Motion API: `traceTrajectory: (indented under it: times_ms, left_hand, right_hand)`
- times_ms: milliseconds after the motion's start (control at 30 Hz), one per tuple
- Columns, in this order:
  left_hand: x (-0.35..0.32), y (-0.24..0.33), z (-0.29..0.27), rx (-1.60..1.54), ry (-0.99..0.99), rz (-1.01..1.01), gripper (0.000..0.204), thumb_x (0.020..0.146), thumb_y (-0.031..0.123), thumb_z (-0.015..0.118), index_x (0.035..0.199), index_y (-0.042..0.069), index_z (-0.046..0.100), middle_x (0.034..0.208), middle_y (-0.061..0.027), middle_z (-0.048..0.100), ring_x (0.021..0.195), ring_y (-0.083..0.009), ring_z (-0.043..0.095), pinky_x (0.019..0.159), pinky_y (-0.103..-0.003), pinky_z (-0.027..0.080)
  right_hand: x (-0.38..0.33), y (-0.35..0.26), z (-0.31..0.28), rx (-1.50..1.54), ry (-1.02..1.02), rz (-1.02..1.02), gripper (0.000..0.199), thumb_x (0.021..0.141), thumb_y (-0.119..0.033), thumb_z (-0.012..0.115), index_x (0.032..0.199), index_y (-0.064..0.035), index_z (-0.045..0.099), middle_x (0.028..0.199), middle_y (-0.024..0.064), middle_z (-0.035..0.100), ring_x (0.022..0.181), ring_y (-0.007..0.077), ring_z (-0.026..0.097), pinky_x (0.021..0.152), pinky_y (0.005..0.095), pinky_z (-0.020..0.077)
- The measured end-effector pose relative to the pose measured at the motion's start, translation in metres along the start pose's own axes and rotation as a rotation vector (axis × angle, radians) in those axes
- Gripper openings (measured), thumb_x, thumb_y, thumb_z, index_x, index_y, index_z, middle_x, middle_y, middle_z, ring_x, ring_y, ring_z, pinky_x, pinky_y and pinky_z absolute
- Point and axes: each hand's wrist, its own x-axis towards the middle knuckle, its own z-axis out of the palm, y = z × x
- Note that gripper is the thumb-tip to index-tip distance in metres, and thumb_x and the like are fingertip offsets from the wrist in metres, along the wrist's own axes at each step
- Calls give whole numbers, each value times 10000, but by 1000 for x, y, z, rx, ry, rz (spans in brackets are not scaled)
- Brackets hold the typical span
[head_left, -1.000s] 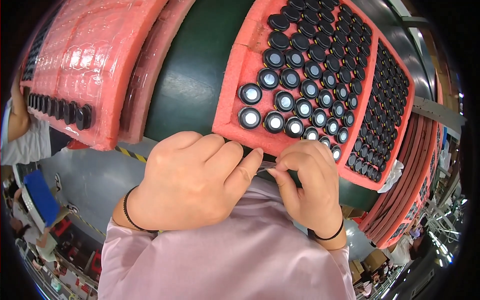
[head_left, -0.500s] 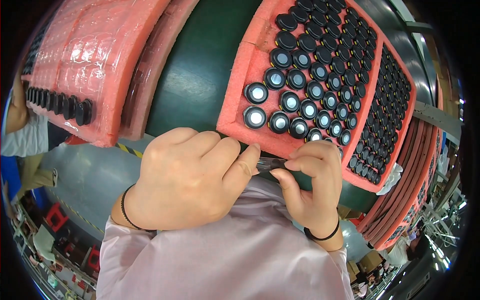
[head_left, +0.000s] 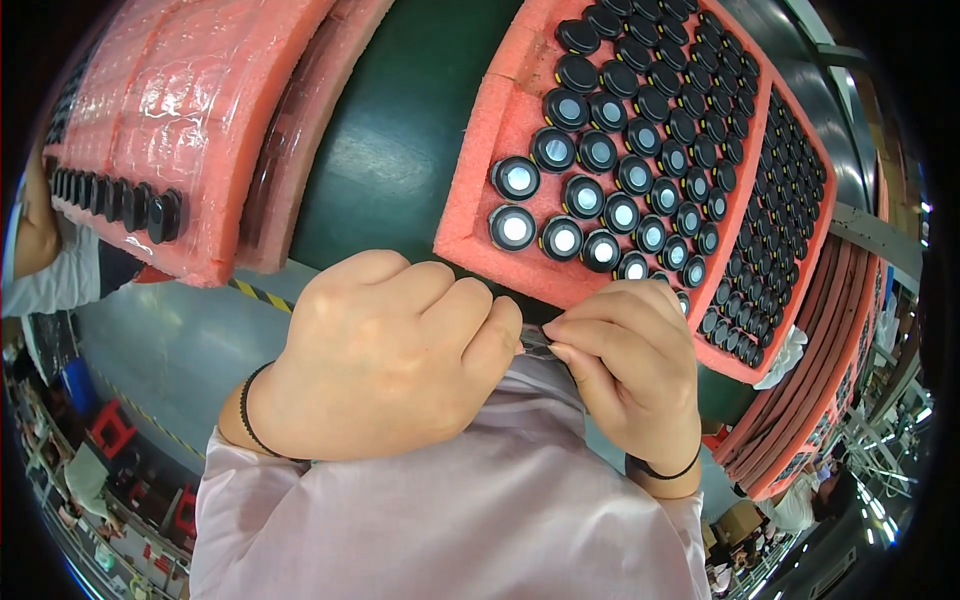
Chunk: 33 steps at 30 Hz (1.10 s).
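My left hand (head_left: 385, 350) is closed with its back up, just in front of the near edge of a pink foam tray (head_left: 465, 225). Thumb and fingertips of my right hand (head_left: 645, 360) are pinched together at the tray's near corner. A small piece of clear plastic film (head_left: 536, 341) spans the gap between the two hands, partly hidden by my fingers. The tray holds rows of round black caps (head_left: 515, 228); the nearer ones have a pale silvery disc on top, the farther ones look plain black.
A green conveyor belt (head_left: 385, 130) runs beneath the tray. To the left are foam trays (head_left: 185, 110) under clear plastic, with several black parts (head_left: 163, 215) along one edge. Stacked pink foam sheets (head_left: 800, 350) stand at the right. A person's arm (head_left: 35, 235) shows at far left.
My hands have moved slightly apart, the right one shifting a little right. Less of the clear film shows between them. The right fingertips have come closer together.
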Motion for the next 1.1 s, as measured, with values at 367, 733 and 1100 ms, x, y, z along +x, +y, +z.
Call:
traceTrajectory:
  times_ms: [367, 733, 1100]
  left_hand:
    - [-1, -1, 3, -17, 44, 69, 248, 832, 304, 746, 990, 114, 726, 771, 13, 588, 628, -147, 560, 560, -309, 401]
    - [-1, 0, 4, -46, 156, 143, 304, 674, 246, 744, 918, 67, 768, 734, 11, 578, 612, -143, 525, 537, -306, 375]
    - [-6, -2, 11, -43, 320, 257, 360, 566, 199, 751, 899, 68, 787, 734, 1, 584, 648, -155, 528, 566, -299, 388]
  right_hand:
    - [0, 5, -5, 236, -143, 149, 79, 861, -41, 744, 919, -8, 702, 847, 87, 668, 795, 267, 620, 754, 366, 480]
    - [-5, 10, -5, 491, -212, 226, 42, 930, -10, 691, 952, 25, 682, 897, 100, 674, 823, 224, 621, 758, 332, 497]
    - [-12, 5, -6, 758, -265, 360, 64, 980, -28, 662, 967, 29, 690, 948, 98, 674, 864, 199, 623, 778, 304, 499]
